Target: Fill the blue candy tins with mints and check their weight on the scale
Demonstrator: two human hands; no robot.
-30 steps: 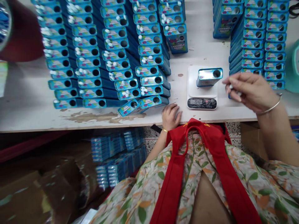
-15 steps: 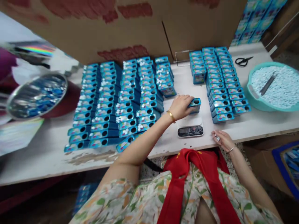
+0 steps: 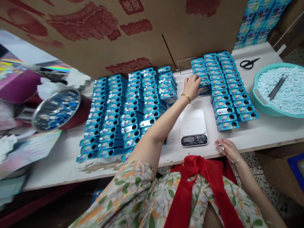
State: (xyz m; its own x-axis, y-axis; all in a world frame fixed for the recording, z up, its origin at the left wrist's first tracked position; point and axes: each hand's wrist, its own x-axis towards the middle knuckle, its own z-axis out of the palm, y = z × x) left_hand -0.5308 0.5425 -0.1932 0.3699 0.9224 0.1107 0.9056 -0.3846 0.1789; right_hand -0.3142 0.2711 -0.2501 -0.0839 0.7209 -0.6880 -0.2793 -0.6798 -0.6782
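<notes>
My left hand point(image 3: 192, 86) is closed on a small blue box point(image 3: 204, 86) at the front of the leftmost column of the right-hand group; the fingers partly cover it. In front of that hand lies a white digital scale point(image 3: 193, 122), its pan bare apart from tiny specks. My right hand point(image 3: 228, 149) hovers by the table's front edge, to the right of the scale. Its fingers are curled around a few small white tablets point(image 3: 222, 147). Rows of upright blue boxes point(image 3: 225, 104) with dark round holes in their tops stand close to the left hand.
At right sits a turquoise basin point(image 3: 258, 98) of pale tablets with a grey scoop point(image 3: 277, 87); black scissors point(image 3: 248, 64) lie behind. Several more box columns point(image 3: 111, 123) fill the left side, beside a metal bowl point(image 3: 39, 118) of blue packets. A large carton point(image 3: 142, 41) walls the back.
My left hand has carried the blue box from the scale away from me to the front of a column, uncovering the pan. My right hand stays about where it was, still holding tablets.
</notes>
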